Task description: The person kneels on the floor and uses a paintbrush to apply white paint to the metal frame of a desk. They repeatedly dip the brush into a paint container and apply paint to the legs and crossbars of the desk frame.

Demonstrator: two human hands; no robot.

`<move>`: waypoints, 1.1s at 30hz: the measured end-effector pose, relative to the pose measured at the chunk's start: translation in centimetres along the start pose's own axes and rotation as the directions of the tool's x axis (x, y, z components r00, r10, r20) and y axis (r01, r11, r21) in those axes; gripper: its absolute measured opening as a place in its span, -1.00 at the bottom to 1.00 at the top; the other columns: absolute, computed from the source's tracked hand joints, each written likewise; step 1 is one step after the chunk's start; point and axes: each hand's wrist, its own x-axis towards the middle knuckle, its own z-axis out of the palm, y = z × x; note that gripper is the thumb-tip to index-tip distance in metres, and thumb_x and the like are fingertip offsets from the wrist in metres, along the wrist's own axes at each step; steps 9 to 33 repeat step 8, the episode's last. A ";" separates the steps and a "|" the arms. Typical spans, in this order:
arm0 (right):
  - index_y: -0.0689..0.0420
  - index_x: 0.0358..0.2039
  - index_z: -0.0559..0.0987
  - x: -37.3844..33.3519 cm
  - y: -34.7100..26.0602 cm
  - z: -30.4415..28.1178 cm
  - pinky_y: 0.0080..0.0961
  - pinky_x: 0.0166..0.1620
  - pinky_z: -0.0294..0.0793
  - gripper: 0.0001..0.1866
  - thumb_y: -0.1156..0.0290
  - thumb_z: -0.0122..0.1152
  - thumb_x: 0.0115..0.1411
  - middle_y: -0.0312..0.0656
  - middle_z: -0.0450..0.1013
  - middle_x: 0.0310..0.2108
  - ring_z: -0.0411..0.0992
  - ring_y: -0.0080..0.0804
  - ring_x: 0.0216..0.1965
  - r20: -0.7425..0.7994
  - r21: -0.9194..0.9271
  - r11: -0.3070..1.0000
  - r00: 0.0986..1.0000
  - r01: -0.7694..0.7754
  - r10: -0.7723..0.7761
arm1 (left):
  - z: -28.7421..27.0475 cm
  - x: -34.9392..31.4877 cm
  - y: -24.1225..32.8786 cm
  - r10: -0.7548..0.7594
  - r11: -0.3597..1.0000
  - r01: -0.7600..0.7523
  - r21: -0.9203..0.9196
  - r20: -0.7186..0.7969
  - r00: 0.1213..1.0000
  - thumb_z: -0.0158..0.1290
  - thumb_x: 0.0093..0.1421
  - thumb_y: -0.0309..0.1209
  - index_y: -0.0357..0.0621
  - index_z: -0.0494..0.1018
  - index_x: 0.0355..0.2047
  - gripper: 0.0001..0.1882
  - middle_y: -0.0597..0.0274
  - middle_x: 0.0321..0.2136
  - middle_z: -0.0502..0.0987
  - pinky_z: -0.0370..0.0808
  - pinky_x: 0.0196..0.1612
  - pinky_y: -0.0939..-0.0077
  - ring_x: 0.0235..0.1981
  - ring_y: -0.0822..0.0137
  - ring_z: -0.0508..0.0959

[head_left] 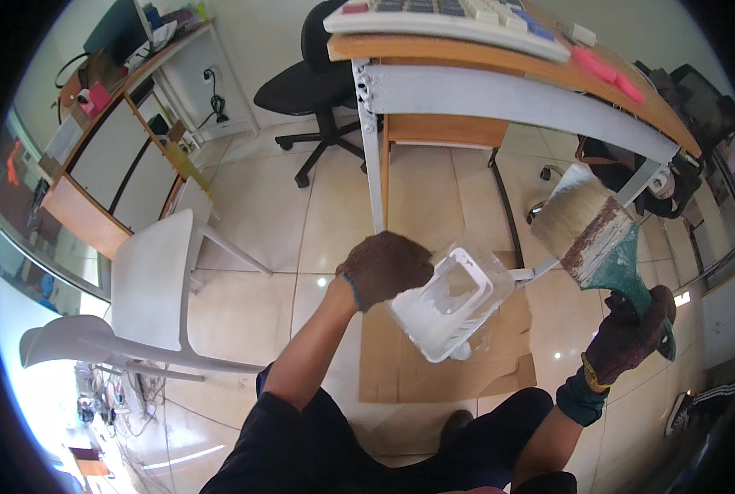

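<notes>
My left hand (386,270), in a dark brown knit glove, is closed on the near-left edge of a clear plastic container (423,331) with white paint smeared inside. The container hangs tilted in front of me, and the glove hides the gripped edge. My right hand (633,333), gloved too, is wrapped round the green handle of a wide paintbrush (600,247). Its bristles point up and to the left, whitish at the tip, with a worn brown-and-white band below them. The brush is apart from the container. Ahead stands a wood-topped table (507,92) with a whitish metal frame.
A keyboard (458,23) and a pink object (606,72) lie on the tabletop. Cardboard (400,370) covers the floor below the container. A white chair (149,280) is at left, beside a cabinet (120,177). A black office chair (314,99) stands behind the table.
</notes>
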 end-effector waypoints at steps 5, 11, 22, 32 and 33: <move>0.23 -0.11 0.40 -0.6 -0.8 1.0 -0.55 -0.62 0.54 -0.69 0.31 0.00 0.21 -0.07 0.33 -0.22 0.45 -0.33 -0.41 0.292 0.398 0.764 0.859 -0.508 0.420 | 4.0 1.2 -3.5 0.179 0.984 -0.179 -0.017 -0.037 0.983 0.10 -0.05 -0.36 0.08 0.50 -0.37 -0.82 0.29 -0.36 0.55 0.56 -0.38 0.42 -0.41 0.20 0.56; 0.12 -0.09 0.41 -0.9 -1.0 1.6 -0.45 -0.63 0.51 -0.56 0.11 0.17 0.11 -0.12 0.36 -0.18 0.48 -0.28 -0.42 0.491 0.511 0.435 0.667 -0.741 0.561 | 4.8 1.5 -2.8 0.175 0.977 -0.178 0.114 0.040 0.984 0.11 -0.06 -0.37 0.04 0.49 -0.38 -0.82 0.29 -0.36 0.56 0.56 -0.36 0.43 -0.39 0.23 0.57; 0.12 -0.09 0.41 -0.9 -1.0 1.6 -0.45 -0.63 0.51 -0.56 0.11 0.17 0.11 -0.12 0.36 -0.18 0.48 -0.28 -0.42 0.491 0.511 0.435 0.667 -0.741 0.561 | 4.8 1.5 -2.8 0.175 0.977 -0.178 0.114 0.040 0.984 0.11 -0.06 -0.37 0.04 0.49 -0.38 -0.82 0.29 -0.36 0.56 0.56 -0.36 0.43 -0.39 0.23 0.57; 0.12 -0.09 0.41 -0.9 -1.0 1.6 -0.45 -0.63 0.51 -0.56 0.11 0.17 0.11 -0.12 0.36 -0.18 0.48 -0.28 -0.42 0.491 0.511 0.435 0.667 -0.741 0.561 | 4.8 1.5 -2.8 0.175 0.977 -0.178 0.114 0.040 0.984 0.11 -0.06 -0.37 0.04 0.49 -0.38 -0.82 0.29 -0.36 0.56 0.56 -0.36 0.43 -0.39 0.23 0.57; 0.12 -0.09 0.41 -0.9 -1.0 1.6 -0.45 -0.63 0.51 -0.56 0.11 0.17 0.11 -0.12 0.36 -0.18 0.48 -0.28 -0.42 0.491 0.511 0.435 0.667 -0.741 0.561 | 4.8 1.5 -2.8 0.175 0.977 -0.178 0.114 0.040 0.984 0.11 -0.06 -0.37 0.04 0.49 -0.38 -0.82 0.29 -0.36 0.56 0.56 -0.36 0.43 -0.39 0.23 0.57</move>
